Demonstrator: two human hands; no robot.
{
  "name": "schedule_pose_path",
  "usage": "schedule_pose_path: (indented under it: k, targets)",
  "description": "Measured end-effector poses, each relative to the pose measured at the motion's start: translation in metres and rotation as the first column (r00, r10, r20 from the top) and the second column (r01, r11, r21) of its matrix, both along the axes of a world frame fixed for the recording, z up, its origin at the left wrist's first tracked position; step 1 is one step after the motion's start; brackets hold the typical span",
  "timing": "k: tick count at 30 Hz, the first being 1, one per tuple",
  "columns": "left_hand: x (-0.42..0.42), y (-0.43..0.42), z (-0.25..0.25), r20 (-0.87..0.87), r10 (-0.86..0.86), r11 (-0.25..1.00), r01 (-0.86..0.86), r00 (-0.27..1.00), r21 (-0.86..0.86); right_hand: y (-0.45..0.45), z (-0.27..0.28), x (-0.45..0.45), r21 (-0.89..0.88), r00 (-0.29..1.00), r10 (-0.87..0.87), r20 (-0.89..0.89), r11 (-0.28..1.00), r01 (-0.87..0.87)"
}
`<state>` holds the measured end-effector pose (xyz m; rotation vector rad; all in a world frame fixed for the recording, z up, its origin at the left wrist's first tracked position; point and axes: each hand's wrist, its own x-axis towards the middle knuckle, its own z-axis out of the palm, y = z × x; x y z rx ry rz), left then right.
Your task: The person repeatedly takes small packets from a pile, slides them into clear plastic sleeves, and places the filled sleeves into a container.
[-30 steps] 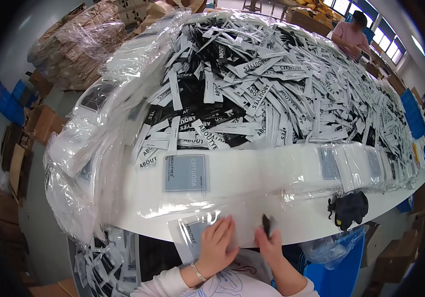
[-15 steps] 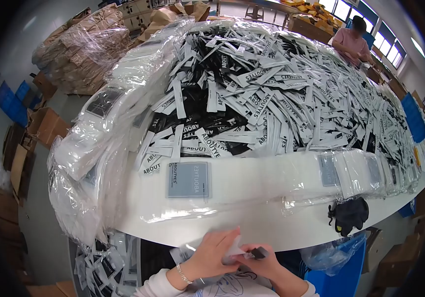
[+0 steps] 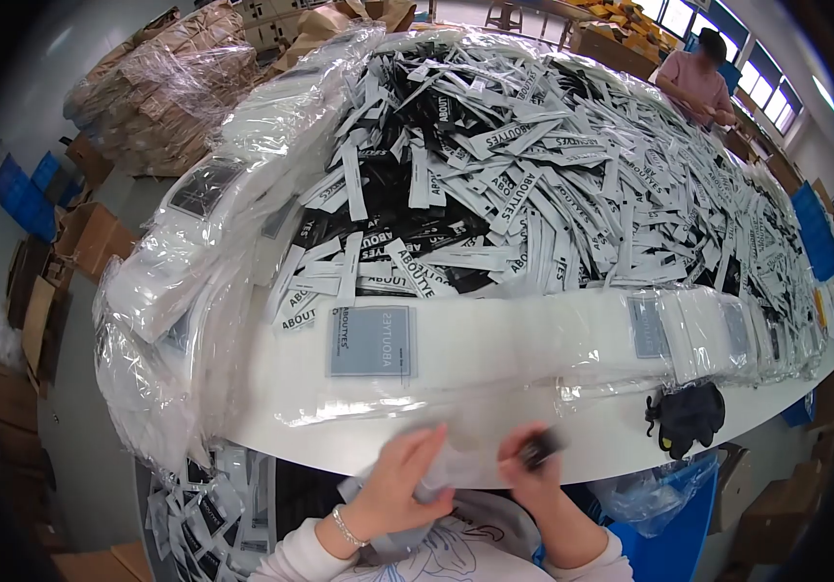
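At the table's near edge, my left hand (image 3: 399, 487) is closed on a translucent plastic bag (image 3: 444, 469), which hangs down toward my lap. To its right and apart from it, my right hand (image 3: 531, 475) grips a small black object (image 3: 539, 448), too blurred for me to name. Beyond both hands lies a row of clear plastic bags with grey printed panels (image 3: 372, 341). Behind that row rises a large heap of white and black printed sachets (image 3: 523, 184).
Black gloves (image 3: 688, 421) lie on the white table (image 3: 339, 441) at the right. A bin of filled bags (image 3: 208, 519) stands below left, a blue bin (image 3: 664, 543) below right. More plastic bags (image 3: 179, 281) line the left edge. A person (image 3: 696, 80) works at the far right.
My right hand has moved away from my left, up and to the right, carrying the small black object. My left hand has shifted slightly left with the plastic bag.
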<state>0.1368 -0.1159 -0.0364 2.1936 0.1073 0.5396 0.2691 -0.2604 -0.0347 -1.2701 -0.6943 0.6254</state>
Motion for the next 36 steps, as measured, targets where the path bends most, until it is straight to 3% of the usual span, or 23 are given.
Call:
schedule_pose_path:
  k: [1,2,3,4,6,8,9,12,15,18,20,21,24,27,30,33,34,36]
  targets:
    - [0.001,0.002,0.005,-0.026,0.044,0.998,-0.043,0.999,0.056,0.006,0.009,0.001,0.250,0.950,-0.006,-0.314,0.964,0.088]
    - [0.002,0.004,0.007,-0.045,0.089,0.990,-0.083,0.995,0.118,0.014,0.015,0.003,0.448,0.810,0.072,-0.582,0.860,0.246]
    - [0.001,0.004,0.002,-0.055,0.065,0.989,-0.056,0.996,0.140,0.021,0.017,0.004,0.504,0.861,0.076,-0.502,0.835,0.221]
    - [0.002,0.001,0.001,0.017,0.074,0.987,-0.076,0.997,0.142,0.026,0.020,0.000,0.432,0.919,0.070,-0.387,0.894,0.114]
    - [0.006,-0.005,0.000,0.164,0.093,0.983,-0.117,0.982,0.143,0.033,0.031,-0.009,0.233,0.985,0.106,-0.135,0.970,-0.073]
    - [0.006,0.002,-0.008,0.132,0.096,0.969,-0.123,0.987,0.216,0.034,0.049,-0.011,-0.035,0.941,0.266,0.209,0.964,-0.265]
    - [0.005,0.004,-0.011,0.115,0.102,0.960,-0.128,0.988,0.250,0.030,0.052,-0.010,-0.113,0.926,0.326,0.190,0.944,-0.310]
    - [0.003,-0.001,-0.009,0.122,0.137,0.982,-0.150,0.983,0.111,0.025,0.058,0.000,-0.152,0.906,0.399,0.140,0.913,-0.379]
    - [0.010,-0.008,-0.015,0.050,0.126,0.971,-0.133,0.991,0.196,0.032,0.053,-0.006,-0.216,0.903,0.411,0.127,0.900,-0.379]
    - [0.006,0.000,-0.009,0.069,0.149,0.970,-0.160,0.986,0.183,0.026,0.054,-0.004,-0.498,0.792,0.440,0.424,0.843,-0.202]
    - [0.006,0.003,-0.006,0.104,0.089,0.977,-0.107,0.991,0.186,0.023,0.050,-0.001,-0.546,0.759,0.451,0.469,0.824,-0.152]
    - [0.006,0.004,-0.005,0.122,0.061,0.978,-0.083,0.991,0.189,0.023,0.049,-0.001,-0.567,0.740,0.459,0.492,0.814,-0.127]
    - [0.004,0.005,-0.002,0.088,0.081,0.993,-0.088,0.993,0.077,0.023,0.057,-0.005,-0.239,0.907,0.092,0.410,0.971,0.009]
    - [0.000,0.011,0.003,0.043,0.060,0.995,-0.063,0.997,0.071,0.007,0.048,0.002,-0.257,0.703,0.192,0.685,0.966,-0.014]
    - [0.000,0.011,0.009,0.031,0.001,0.982,-0.007,1.000,0.189,0.019,0.036,-0.009,-0.301,0.694,0.320,0.645,0.941,-0.155]
    - [-0.002,0.004,0.000,-0.009,-0.121,0.964,0.120,0.993,0.239,0.014,0.022,-0.002,-0.383,0.534,0.463,0.708,0.886,-0.261]
    - [-0.004,0.006,0.003,-0.038,-0.130,0.987,0.133,0.991,0.089,0.012,0.021,0.000,-0.407,0.489,0.497,0.717,0.868,-0.286]
    - [-0.010,0.022,0.018,-0.090,-0.155,0.969,0.133,0.984,-0.209,0.009,0.021,0.001,-0.328,0.574,0.398,0.716,0.917,-0.226]
